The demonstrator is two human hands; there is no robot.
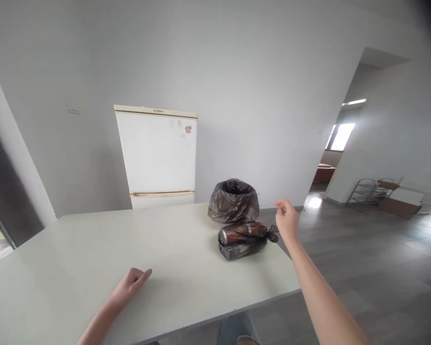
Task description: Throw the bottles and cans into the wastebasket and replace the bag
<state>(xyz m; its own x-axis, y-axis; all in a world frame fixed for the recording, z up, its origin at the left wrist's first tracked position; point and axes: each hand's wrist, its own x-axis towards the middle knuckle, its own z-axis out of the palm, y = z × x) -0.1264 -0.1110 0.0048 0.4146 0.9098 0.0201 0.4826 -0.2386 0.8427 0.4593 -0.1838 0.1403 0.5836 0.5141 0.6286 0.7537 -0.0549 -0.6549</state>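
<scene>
On the pale table, a black plastic bag (242, 249), tied in a knot at its right end, lies on its side. Through its thin film a reddish-brown can shows. Just behind it stands a second black bag (233, 203), wide-mouthed, its rim folded outward; what it holds is hidden. My right hand (287, 220) hovers to the right of the knot, apart from it, with fingers curled in and nothing visible in them. At the front left, my left hand (131, 282) is closed in a loose fist at the table, thumb pointing right, away from both bags.
The table (93, 258) has its right and front edges close to me. Beyond its far edge a white refrigerator (158, 153) stands against the wall. To the right are grey floor, a doorway, a metal rack (362, 191) and a brown box (398, 207).
</scene>
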